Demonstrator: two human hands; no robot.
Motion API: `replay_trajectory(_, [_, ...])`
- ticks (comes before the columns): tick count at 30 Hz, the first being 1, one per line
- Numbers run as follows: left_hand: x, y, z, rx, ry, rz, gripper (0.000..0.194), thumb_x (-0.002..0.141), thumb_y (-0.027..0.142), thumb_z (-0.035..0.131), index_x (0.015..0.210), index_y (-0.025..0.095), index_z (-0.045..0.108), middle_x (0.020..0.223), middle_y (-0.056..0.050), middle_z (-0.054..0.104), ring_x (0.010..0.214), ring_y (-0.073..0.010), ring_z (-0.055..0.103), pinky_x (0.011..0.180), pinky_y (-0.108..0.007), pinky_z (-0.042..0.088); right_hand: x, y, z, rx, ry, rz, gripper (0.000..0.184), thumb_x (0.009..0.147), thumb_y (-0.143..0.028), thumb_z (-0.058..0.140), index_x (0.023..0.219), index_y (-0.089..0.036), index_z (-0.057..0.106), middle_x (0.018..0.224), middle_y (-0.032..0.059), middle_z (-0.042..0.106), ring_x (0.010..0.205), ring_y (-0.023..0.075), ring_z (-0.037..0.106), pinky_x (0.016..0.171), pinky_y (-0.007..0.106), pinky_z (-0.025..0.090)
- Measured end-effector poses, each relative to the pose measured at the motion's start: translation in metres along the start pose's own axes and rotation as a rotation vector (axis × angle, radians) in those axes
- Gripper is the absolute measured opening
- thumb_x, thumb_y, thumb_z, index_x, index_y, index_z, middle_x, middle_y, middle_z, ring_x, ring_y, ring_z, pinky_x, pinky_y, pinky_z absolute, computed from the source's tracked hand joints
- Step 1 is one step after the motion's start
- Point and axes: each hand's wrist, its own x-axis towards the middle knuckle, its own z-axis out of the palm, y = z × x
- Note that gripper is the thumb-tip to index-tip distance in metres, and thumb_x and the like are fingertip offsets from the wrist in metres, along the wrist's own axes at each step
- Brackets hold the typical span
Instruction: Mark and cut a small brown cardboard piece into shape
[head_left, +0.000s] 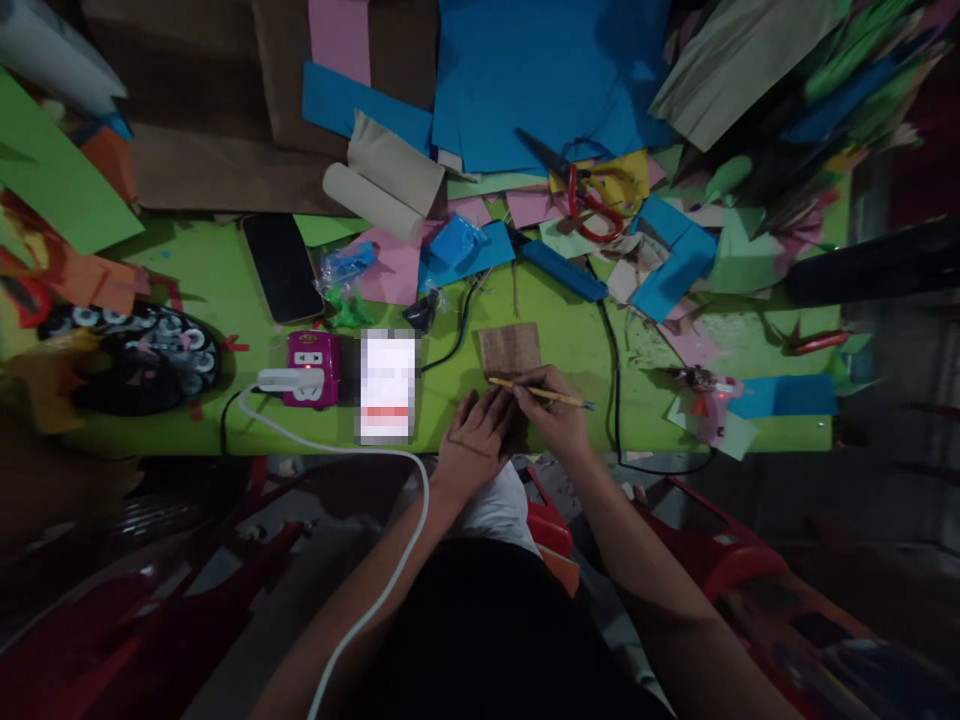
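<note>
A person is working at a green table, and I am reading the risks by a dial centred on the card, 12 o'clock pointing away from the worker. The brown card is lying near the table's close edge, its 6 o'clock side disappearing under the hands. The left hand is resting palm-down there, fingers slightly spread; the right hand is pinching a pencil between thumb and fingers, tip pointing toward 9 o'clock, just beyond the left fingertips. Whether the tip is touching the card, I am not able to tell. Were the left fingers pressing too lightly, the card could be skidding and any mark straying; sitting so close, they could also be catching the point. A white cable is crossing the left arm, leading from a purple adapter at 9 o'clock; a tug could be dragging that into the lit screen. Between 3 and 4 o'clock, a glue gun is showing a red light; if heating, it could be scorching the green scrap beneath.
</note>
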Motion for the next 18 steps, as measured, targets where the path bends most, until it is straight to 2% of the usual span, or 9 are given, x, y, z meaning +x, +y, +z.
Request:
replay_trajectory(5, [0.001, 0.000, -0.006, -0.001, 0.034, -0.005, 0.058, 0.096, 0.031, 0.051, 0.152, 0.015, 0.044, 0.152, -0.011, 0.054, 0.144, -0.0247, 0.046, 0.124, -0.045, 0.031, 0.000, 0.003, -0.008, -0.040, 0.090, 0.013, 0.010, 0.085, -0.035, 0.064, 0.082, -0.026, 0.065, 0.076, -0.0004, 0.069, 0.072, 0.0183, 0.065, 0.067, 0.031, 0.053])
replay_trajectory(12, [0.003, 0.001, -0.008, -0.011, 0.030, -0.025, 0.056, 0.097, 0.032, 0.048, 0.151, 0.014, 0.046, 0.154, -0.010, 0.051, 0.145, -0.0223, 0.045, 0.124, -0.044, 0.031, 0.001, 0.022, -0.035, -0.110, 0.313, 0.009, 0.012, 0.082, -0.034, 0.066, 0.077, -0.023, 0.064, 0.072, -0.0013, 0.065, 0.069, 0.0167, 0.061, 0.064, 0.029, 0.049])
replay_trajectory(18, [0.002, 0.001, -0.006, -0.005, 0.044, -0.023, 0.058, 0.096, 0.030, 0.049, 0.152, 0.014, 0.044, 0.154, -0.011, 0.051, 0.146, -0.0225, 0.044, 0.124, -0.044, 0.032, -0.002, 0.023, -0.041, -0.065, 0.368, 0.005, 0.010, 0.083, -0.032, 0.067, 0.079, -0.023, 0.065, 0.073, -0.0011, 0.065, 0.071, 0.0171, 0.062, 0.066, 0.031, 0.049])
